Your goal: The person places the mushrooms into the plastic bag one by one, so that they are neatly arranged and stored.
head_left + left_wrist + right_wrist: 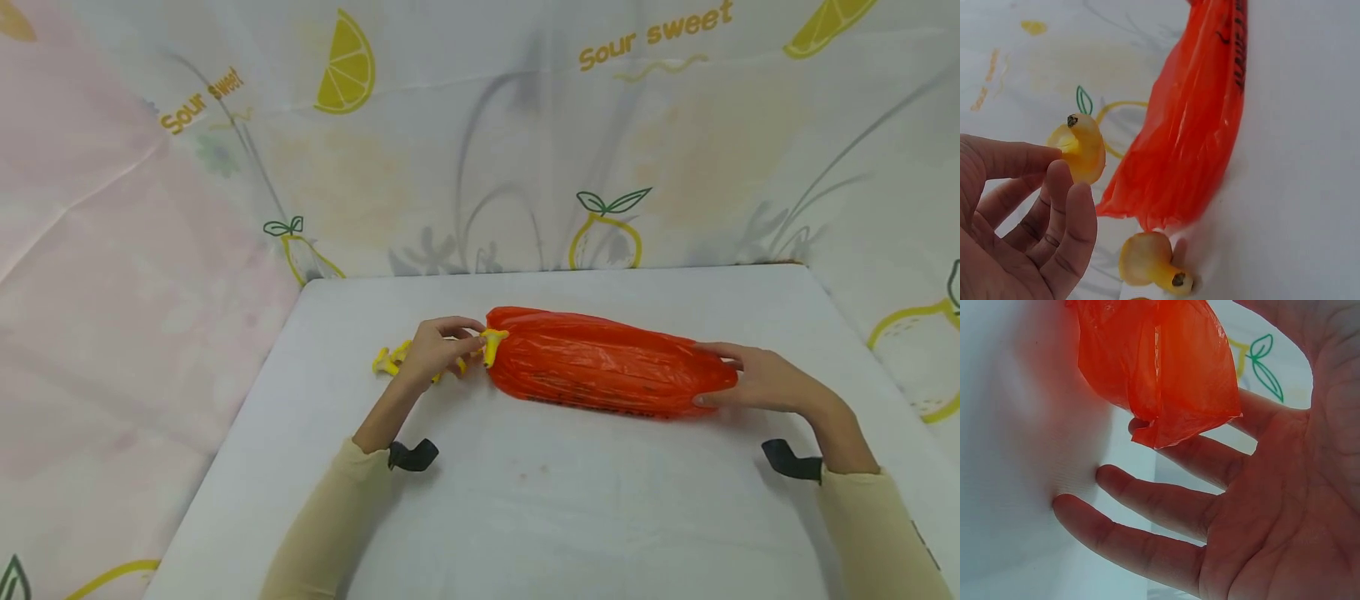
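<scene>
In the head view, a long orange-red plastic bag (600,358) with black print lies lengthwise on the table. My left hand (433,353) pinches a yellow mushroom (1088,153) between thumb and fingertips, right by the bag's left end; its dark stem tip shows in the left wrist view. Several more yellow mushrooms (386,364) lie behind and beneath that hand, partly hidden by it. At the bag's other end, my right hand (772,382) rests with fingers spread and nearly straight, the bag's closed corner between thumb and fingers. Two of its fingertips touch the white cloth.
White cloth covers the table (525,500). Lemon-printed fabric (420,167) hangs behind it and along both sides. A black strap piece (414,456) juts from the left wrist, and a similar black piece (791,461) from the right.
</scene>
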Available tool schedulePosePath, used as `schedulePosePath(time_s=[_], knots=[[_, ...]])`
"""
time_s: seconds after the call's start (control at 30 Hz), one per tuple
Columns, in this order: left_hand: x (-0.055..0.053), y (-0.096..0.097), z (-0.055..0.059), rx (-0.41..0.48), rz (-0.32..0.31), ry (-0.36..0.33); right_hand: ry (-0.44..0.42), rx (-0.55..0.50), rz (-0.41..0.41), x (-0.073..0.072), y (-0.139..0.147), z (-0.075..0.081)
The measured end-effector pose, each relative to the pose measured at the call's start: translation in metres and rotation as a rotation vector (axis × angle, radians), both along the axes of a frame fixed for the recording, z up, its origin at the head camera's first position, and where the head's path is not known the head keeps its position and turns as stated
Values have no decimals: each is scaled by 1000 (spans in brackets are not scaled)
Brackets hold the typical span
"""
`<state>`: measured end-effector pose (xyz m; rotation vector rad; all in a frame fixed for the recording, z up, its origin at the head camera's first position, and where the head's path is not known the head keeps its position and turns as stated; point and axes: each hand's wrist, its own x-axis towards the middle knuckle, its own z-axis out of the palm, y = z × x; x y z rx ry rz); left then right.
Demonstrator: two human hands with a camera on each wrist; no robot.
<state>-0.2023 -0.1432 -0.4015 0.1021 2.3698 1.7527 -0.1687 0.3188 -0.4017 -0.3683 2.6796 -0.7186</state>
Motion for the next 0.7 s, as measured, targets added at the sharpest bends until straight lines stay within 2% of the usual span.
schedulePosePath(time_s=[0.2, 0.43, 0.7], knots=[[-3, 26, 2, 42, -49, 18, 3, -1, -3, -1, 0, 1], [-8, 52, -3, 96, -92, 14, 1, 11, 2, -2, 0, -1], [-12, 80, -6, 83, -161, 37, 9, 34, 6, -3, 0, 2]])
